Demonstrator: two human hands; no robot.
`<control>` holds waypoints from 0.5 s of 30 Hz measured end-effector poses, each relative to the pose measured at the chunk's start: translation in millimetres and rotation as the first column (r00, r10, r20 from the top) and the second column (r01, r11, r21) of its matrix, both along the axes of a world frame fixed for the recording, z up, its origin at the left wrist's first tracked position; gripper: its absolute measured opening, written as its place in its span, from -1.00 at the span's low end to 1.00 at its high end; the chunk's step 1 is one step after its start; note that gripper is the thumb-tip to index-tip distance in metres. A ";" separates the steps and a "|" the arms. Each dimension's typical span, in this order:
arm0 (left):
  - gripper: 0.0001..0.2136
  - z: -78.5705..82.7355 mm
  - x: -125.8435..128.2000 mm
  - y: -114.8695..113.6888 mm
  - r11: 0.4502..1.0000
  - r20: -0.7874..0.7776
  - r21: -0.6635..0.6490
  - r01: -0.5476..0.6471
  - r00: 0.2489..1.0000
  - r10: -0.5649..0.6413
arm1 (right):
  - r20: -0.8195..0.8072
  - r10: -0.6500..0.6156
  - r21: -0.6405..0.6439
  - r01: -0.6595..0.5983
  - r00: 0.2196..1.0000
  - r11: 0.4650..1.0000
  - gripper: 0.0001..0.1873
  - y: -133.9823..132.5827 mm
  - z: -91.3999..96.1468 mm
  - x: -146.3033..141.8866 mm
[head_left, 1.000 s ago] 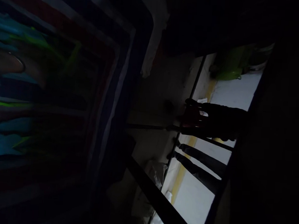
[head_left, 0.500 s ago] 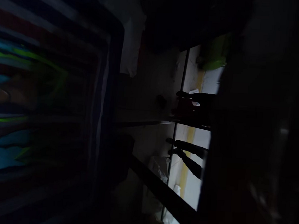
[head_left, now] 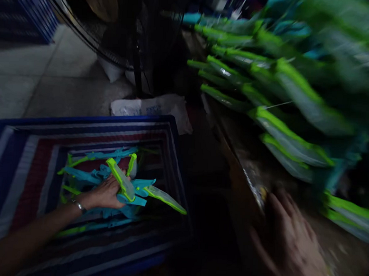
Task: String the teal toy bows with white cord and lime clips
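Observation:
My left hand (head_left: 107, 193), with a metal band at the wrist, reaches into a blue crate (head_left: 92, 119) lined with striped cloth. Its fingers are closed around several teal and lime-green plastic pieces (head_left: 121, 179) with clear, blade-like parts; their exact kind I cannot make out. More such pieces (head_left: 85, 175) lie in the crate beneath the hand. On the edge of the worktable (head_left: 248, 171) rests my right hand (head_left: 290, 240), blurred, fingers stretched forward and apparently holding nothing.
A heap of green-edged clear pieces (head_left: 297, 128) covers the worktable at right. Beyond the crate stand a large fan (head_left: 116, 34) and a white printed sack (head_left: 155, 107). Another blue crate (head_left: 29, 12) sits on the tiled floor (head_left: 69, 72) at upper left.
The view has swung from a dark, sideways look under the table, with people's legs visible, to the crate and worktable. Both my hands now show plainly.

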State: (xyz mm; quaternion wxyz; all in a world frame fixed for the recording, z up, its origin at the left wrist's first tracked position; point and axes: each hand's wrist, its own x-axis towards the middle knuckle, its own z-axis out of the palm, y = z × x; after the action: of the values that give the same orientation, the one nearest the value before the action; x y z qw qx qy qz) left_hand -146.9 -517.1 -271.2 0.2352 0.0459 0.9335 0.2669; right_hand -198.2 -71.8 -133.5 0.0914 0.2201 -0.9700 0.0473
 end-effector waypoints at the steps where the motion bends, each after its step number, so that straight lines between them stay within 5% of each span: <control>1: -0.43 22.9 3.8 -0.3 1.000 -0.024 0.024 -0.009 1.000 0.010 | -0.053 0.009 0.007 -0.008 0.999 1.000 -0.25 -5.2 0.2 -2.1; 4: -0.39 97.8 8.8 -9.5 0.991 -0.070 0.126 -0.035 0.997 0.044 | -0.143 0.027 -0.049 -0.034 0.989 0.998 -0.37 -16.1 1.1 1.0; 6: -0.33 149.7 8.8 -21.1 0.977 -0.067 0.205 -0.059 0.995 0.074 | -0.092 0.032 -0.258 -0.055 0.995 0.965 -0.45 -26.5 2.1 17.3; 10: -0.38 248.0 5.6 -34.2 0.922 -0.022 0.384 -0.044 0.998 0.057 | 0.266 0.224 -0.741 0.051 0.938 0.670 -0.41 -71.8 7.3 79.2; 15: -0.48 343.8 7.0 14.8 0.825 -0.021 0.553 0.122 0.991 -0.132 | 0.387 0.465 -0.863 0.136 0.796 0.486 -0.18 -146.2 44.8 137.5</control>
State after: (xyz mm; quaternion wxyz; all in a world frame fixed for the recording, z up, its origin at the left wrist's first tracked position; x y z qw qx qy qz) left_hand -139.9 -502.3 72.6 0.2375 0.1713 0.8093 0.5091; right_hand -60.7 -218.0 -88.7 -0.1153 0.2167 -0.7646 0.5959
